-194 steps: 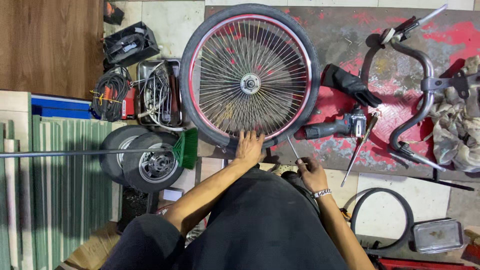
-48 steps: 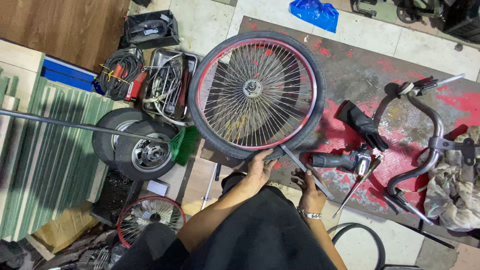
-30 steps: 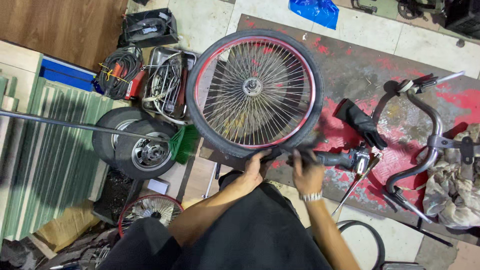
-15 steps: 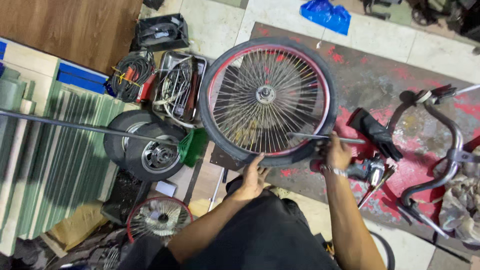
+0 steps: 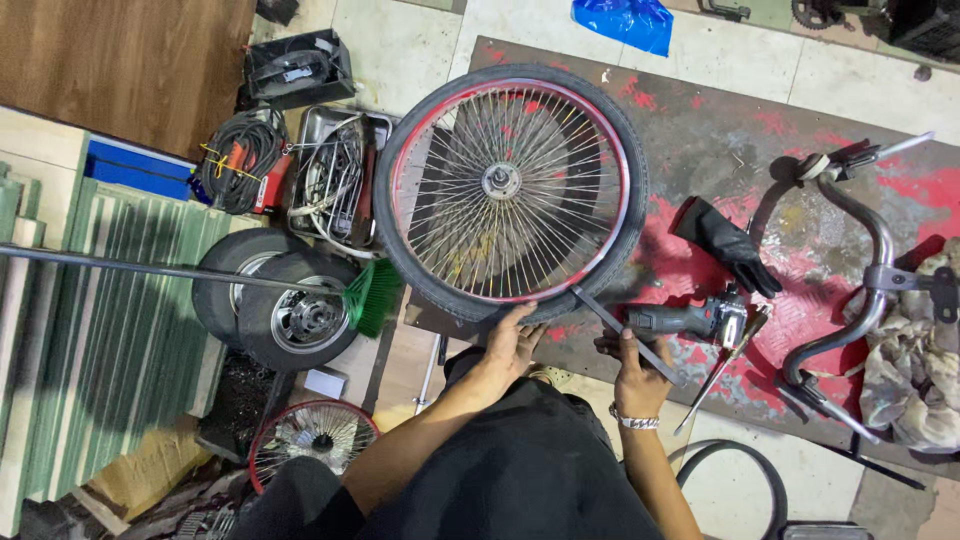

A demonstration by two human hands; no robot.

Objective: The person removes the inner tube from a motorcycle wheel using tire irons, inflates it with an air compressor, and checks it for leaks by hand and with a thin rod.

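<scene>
Head view, person seated, black clothing at bottom of frame. Left hand (image 5: 512, 345): palm down, fingers spread and pressed against near edge of the spoked bicycle wheel (image 5: 510, 195), on the tyre. Right hand (image 5: 632, 370), bracelet at wrist: fingers curled tight around a flat metal tyre lever (image 5: 625, 334); lever runs up-left, its tip at the wheel's near rim, just right of the left hand. Wheel lies flat on a red-stained steel floor plate (image 5: 720, 130). Just right of right hand: grey power tool (image 5: 685, 320), screwdriver (image 5: 722, 368). Beyond: black glove (image 5: 728, 243). Far right: handlebar (image 5: 850, 270), rags (image 5: 915, 340). Left: two small tyres (image 5: 275, 300), green broom (image 5: 365, 296), metal tray (image 5: 335, 180) of parts. Far edge: blue plastic bag (image 5: 625, 20)
</scene>
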